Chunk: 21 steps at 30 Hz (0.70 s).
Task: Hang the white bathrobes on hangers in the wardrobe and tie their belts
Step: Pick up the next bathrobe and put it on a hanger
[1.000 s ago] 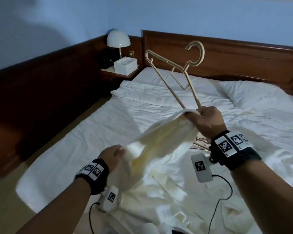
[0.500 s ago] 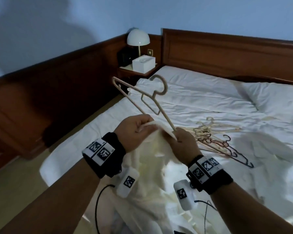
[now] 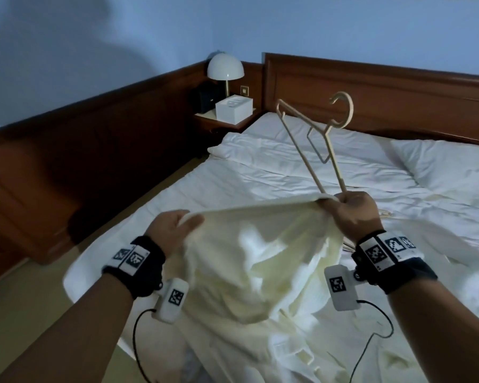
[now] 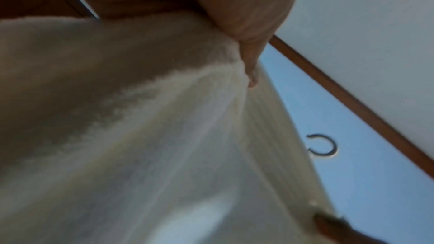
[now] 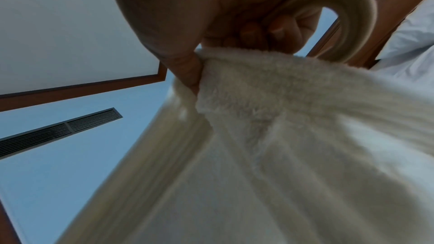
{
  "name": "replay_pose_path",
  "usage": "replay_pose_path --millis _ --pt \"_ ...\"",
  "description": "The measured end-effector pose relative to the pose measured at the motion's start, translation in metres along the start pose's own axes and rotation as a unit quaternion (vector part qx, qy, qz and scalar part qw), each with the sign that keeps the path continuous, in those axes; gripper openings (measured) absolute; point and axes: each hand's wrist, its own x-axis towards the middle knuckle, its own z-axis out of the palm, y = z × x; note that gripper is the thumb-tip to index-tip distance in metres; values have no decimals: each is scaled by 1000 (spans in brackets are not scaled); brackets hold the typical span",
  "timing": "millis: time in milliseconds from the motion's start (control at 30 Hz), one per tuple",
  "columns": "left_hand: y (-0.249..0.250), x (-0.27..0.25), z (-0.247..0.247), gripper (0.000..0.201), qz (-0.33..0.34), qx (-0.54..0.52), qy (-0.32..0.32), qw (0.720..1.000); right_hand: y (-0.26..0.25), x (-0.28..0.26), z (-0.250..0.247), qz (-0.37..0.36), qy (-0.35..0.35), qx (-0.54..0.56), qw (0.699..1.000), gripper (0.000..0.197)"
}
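Bathrobe (image 3: 249, 261): cream-white terry cloth, stretched in the air between both hands above the bed (image 3: 233, 172), its lower part piled on the sheets. Right hand (image 3: 354, 214) grips one edge together with the pale hanger (image 3: 320, 139), hook up, fingers (image 5: 272, 31) curled. Left hand (image 3: 172, 228) pinches the other edge, apparently thumb against fingers. A lamp (image 3: 225, 70) and white box (image 3: 234, 107) stand on the nightstand (image 3: 219, 121).

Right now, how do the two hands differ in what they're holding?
The right hand grips two things at once, the tan hanger and an edge of the white bathrobe; the left hand holds only the bathrobe. The right hand is raised higher than the left. Both pinch the same top edge, stretching it between them above the bed.
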Motion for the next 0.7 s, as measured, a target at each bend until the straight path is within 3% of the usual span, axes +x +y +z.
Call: replay_pose_path --millis 133,300,367,500,633,700 --pt "25 15 -12 37 40 -35 44 998 11 0 4 15 -14 -17 1000 45" --pt "39 22 -19 24 44 -41 26 998 13 -3 5 29 -24 -37 999 41" --pt "43 22 -19 28 43 -46 21 998 13 -4 4 32 -29 -46 998 41" --pt "60 19 -18 36 73 -54 0 996 5 -12 14 -11 -69 -112 991 21" --pt "105 13 -9 25 147 -27 -86 985 -19 -39 38 -112 -124 -143 976 67" --pt "123 10 -3 16 186 -2 -113 976 -36 -47 50 -149 -142 -142 968 57"
